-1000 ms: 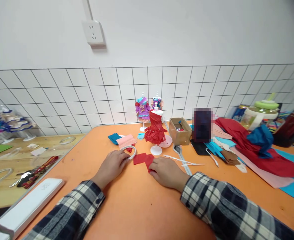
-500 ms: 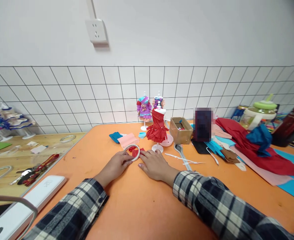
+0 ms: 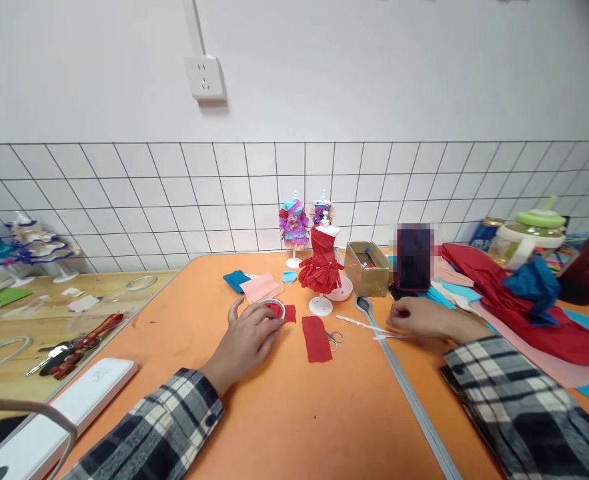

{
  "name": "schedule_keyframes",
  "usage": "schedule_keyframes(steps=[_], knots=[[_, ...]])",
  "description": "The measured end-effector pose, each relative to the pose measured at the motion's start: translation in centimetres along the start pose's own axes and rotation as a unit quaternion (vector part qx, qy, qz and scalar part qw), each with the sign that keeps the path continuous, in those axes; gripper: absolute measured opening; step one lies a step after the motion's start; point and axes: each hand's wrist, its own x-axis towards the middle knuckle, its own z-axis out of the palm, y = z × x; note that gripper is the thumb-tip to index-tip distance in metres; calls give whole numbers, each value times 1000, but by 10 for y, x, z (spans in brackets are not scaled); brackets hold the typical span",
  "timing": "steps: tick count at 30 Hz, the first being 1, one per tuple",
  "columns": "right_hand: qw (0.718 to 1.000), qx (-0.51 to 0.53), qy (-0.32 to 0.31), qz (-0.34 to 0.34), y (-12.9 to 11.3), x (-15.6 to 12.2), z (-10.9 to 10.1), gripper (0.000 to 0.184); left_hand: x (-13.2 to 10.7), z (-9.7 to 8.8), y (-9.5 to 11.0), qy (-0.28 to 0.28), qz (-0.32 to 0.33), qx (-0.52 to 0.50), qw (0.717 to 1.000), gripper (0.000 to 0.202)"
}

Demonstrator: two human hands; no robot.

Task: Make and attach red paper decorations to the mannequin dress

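My left hand (image 3: pixel 248 340) lies with its fingers apart over a white ring-shaped roll (image 3: pixel 283 309), its fingertips at the near rim. A small red piece (image 3: pixel 291 313) touches the ring's right side. To the right, my right hand (image 3: pixel 421 319) has bent fingers pointing down at the table, near the end of a thin white strip (image 3: pixel 359 324); whatever its fingertips hold is hidden. Between the hands is a red crepe-like rectangle (image 3: pixel 317 341), partly over small scissors (image 3: pixel 336 339). Behind it stands a mini dress form in a red ruffled dress (image 3: pixel 320 263).
Two more dressed forms (image 3: pixel 294 223) stand by the tiled wall. A cardboard box (image 3: pixel 368 270), a pink bowl (image 3: pixel 343 288) and a long grey strip (image 3: pixel 409 393) are to the right, with red sheets (image 3: pixel 514 320) beyond. A white power bank (image 3: pixel 89 393) lies at left.
My right hand has lifted off the red pieces and moved right, beyond the white strip. The red rectangle and scissors have come into view. My left hand has spread over the ring.
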Motion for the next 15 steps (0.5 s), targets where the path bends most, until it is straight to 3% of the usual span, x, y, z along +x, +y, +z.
schedule_keyframes(steps=[4, 9, 15], knots=[[998, -17, -2, -66, 8, -3, 4, 22, 1, -3, 14, -23, 41, -27, 999, 26], [995, -83, -4, -50, 5, -1, 9, 13, 2, -3, 12, -20, 52, -25, 998, 26], [995, -93, 22, -19, 1, -3, 8, 17, 2, -6, 11, -18, 51, -18, 998, 27]])
